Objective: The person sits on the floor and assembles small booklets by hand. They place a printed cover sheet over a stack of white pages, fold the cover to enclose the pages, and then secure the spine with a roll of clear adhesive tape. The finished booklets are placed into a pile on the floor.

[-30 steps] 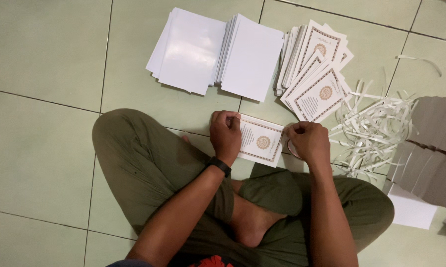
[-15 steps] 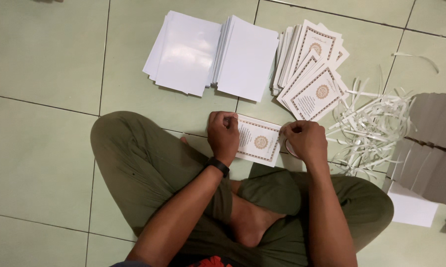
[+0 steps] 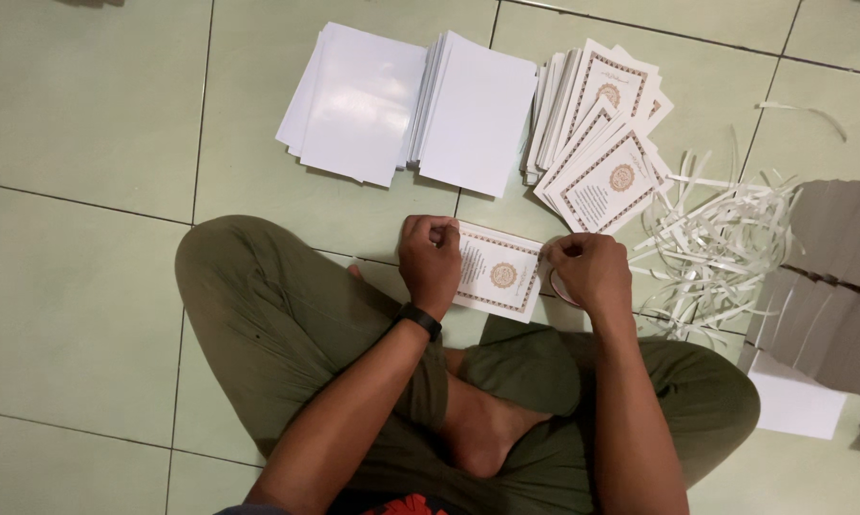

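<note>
While both hands stay closed on the bordered card (image 3: 497, 274), as before, the left hand (image 3: 430, 262) pinches its left edge and the right hand (image 3: 590, 272) its right (on the floor (image 3: 86, 286) before crossed legs); stacks unmoved.

Floor (image 3: 86, 105): pale green glazed tiles under me, dark grout lines crossing.
Light: soft, even, faint sheen on tiles.
Walls, furniture: out of my view.
</note>
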